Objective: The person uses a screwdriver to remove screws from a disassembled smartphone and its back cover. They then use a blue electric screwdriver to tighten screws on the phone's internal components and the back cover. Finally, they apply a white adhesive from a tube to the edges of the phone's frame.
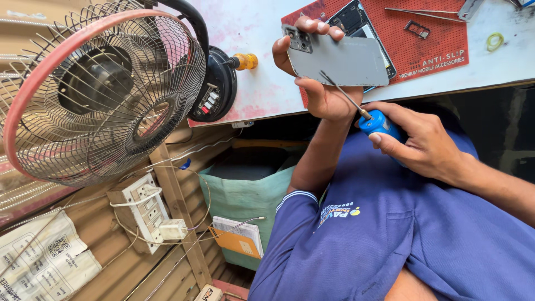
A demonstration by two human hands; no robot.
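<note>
My left hand holds a grey phone with its back side facing me and the camera cluster at its left end. Fingers wrap over the top edge and the thumb presses from below. My right hand grips a blue-handled screwdriver. Its thin shaft slants up and left, and the tip touches the phone's lower back. Under the held phone, an opened phone lies on a red anti-slip mat on the white worktop.
A caged table fan stands at left, with a yellow-handled screwdriver beside its base. Tweezers, a small tray and a yellow ring lie on the worktop. Below are a socket board and a green bag.
</note>
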